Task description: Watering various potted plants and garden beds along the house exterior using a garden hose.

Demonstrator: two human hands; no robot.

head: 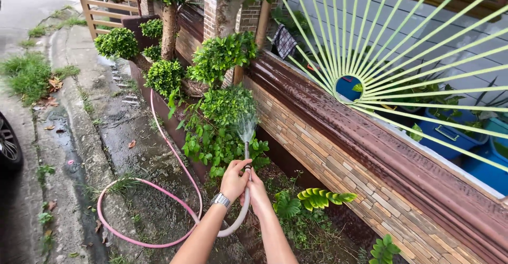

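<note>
Both forearms meet ahead: left hand (233,179) and right hand (257,192) grip the pink hose (174,158), its nozzle (246,153) pointing away toward the shrub (225,108).

Head camera looks down (slightly forward) along the garden wall (338,137), close.

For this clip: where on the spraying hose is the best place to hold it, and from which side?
Probably just behind the nozzle, on the hose end, coming from below and behind. That end points up and away, spraying the shrubs, so a close hold steers it. The left hand and right hand both grip there.
</note>
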